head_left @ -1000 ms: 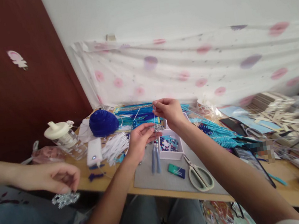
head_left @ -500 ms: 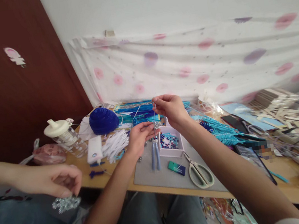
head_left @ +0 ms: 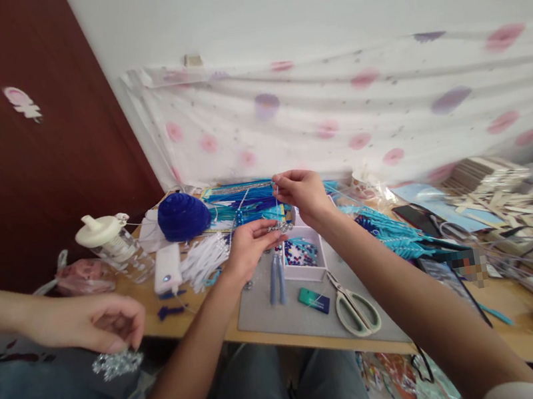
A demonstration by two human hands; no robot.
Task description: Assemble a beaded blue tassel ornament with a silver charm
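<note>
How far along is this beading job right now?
Done: finished-looking light-blue beaded tassels lie on the wooden table. In hand: the right hand pinches a thin silvery wire upright, and the left hand holds a small silver bead cluster at its lower end. Left: many blue beads remain in the white tray; the white-handled scissors lie unused.

Silvery beaded bit (head_left: 283, 226) looks like shiny metal, on thin thread. Grey mat (head_left: 294, 310) is matt felt, scissors (head_left: 354, 303) glossy plastic-handled, blue ball (head_left: 183, 216) fuzzy velvet.
</note>
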